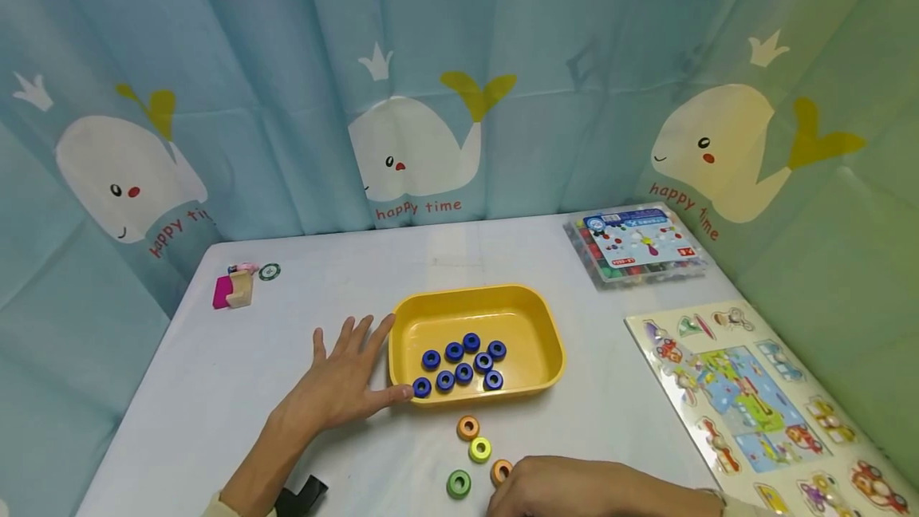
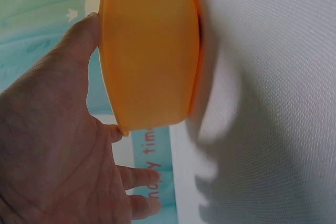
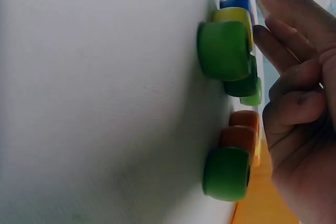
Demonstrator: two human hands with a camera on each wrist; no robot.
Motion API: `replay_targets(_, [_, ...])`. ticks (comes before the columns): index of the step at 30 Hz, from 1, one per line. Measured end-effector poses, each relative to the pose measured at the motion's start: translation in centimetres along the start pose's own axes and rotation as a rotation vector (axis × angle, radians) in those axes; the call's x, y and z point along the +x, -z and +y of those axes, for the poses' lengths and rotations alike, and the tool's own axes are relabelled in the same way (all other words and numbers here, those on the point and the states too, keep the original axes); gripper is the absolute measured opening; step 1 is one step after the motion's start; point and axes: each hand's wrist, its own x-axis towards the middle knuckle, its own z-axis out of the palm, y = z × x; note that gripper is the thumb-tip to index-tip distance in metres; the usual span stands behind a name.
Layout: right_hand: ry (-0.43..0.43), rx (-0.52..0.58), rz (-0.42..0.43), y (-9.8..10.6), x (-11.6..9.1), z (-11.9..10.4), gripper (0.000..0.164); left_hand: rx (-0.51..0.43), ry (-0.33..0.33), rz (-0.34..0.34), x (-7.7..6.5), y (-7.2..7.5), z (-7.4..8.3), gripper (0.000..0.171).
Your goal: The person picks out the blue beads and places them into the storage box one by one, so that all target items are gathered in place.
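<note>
My left hand (image 1: 345,381) spreads its fingers beside the yellow tray (image 1: 534,325), with the thumb and index finger at its left rim. In the left wrist view, the thumb tip meets the edge of the tray (image 2: 149,56), seen from its side. Several blue rings (image 1: 463,374) lie inside the tray. My right hand (image 1: 567,485) is low over the table, partly hiding an orange ring (image 1: 500,470). The right wrist view shows some fingers curled and others reaching toward a green ring (image 3: 223,51), with nothing held. A yellow-green ring (image 1: 479,450) and another green ring (image 1: 459,484) lie nearby.
A clear case of colored pieces (image 1: 639,246) stands at the back right. A picture puzzle board (image 1: 761,421) lies along the right side. Small toy pieces (image 1: 233,290) sit at the far left, and a black object (image 1: 301,497) lies near the left forearm.
</note>
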Motion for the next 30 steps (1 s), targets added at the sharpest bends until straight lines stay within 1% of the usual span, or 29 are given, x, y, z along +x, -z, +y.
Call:
replay_targets(4, [-0.005,-0.04,0.001,-0.5,0.1,0.2,0.01,0.0,0.004,-0.007,0.0,0.0,0.0,0.103])
replay_targets(8, [-0.032,-0.035,0.001,-0.8,0.3,0.2,0.011,-0.002,0.006,-0.006,0.0,-0.1,0.0,0.103])
replay_targets(16, [-0.068,-0.134,-0.008,-1.1,0.7,0.2,0.008,-0.005,0.001,0.0,0.0,-0.1,0.0,0.103])
replay_targets(20, [-0.072,-0.138,-0.01,-1.1,0.7,0.2,0.008,-0.006,-0.007,0.008,0.0,-0.1,-0.1,0.103])
replay_targets(22, [-0.078,-0.093,0.0,-1.0,0.5,0.2,0.008,-0.006,-0.008,0.011,0.0,-0.2,-0.1,0.103])
replay_targets(25, [-0.072,0.021,0.03,-0.5,0.1,0.1,0.009,-0.006,-0.005,0.008,0.0,-0.2,0.0,0.103])
replay_targets(27, [-0.065,0.091,0.054,0.1,-0.2,0.0,0.011,-0.006,-0.001,0.004,0.0,-0.2,0.0,0.103])
replay_targets(30, [-0.03,0.141,0.079,1.4,-0.6,-0.2,0.018,-0.005,0.005,0.001,0.0,-0.2,0.0,0.103])
